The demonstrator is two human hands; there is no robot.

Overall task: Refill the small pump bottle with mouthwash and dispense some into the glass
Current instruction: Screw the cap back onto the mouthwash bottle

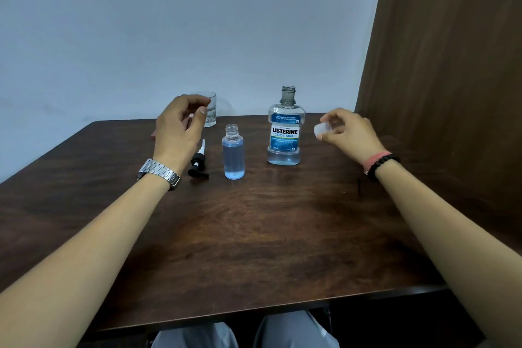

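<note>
While its threaded neck stands uncapped, the small pump bottle [234, 154], a slim clear plastic cylinder nearly full of pale blue liquid, sits upright toward the far edge of the dark wood-grain table [254, 234]. Just left of it lies the black pump head [198, 164] with its white tube. Right of it stands the open mouthwash bottle [284, 133], clear, blue-labelled, little liquid left at its base. The right hand [350, 133] has its grip pinching a white cap [322, 129]. The left hand [180, 127] hovers loosely curled, grip released, before the ribbed glass [210, 110] at the far edge.
</note>
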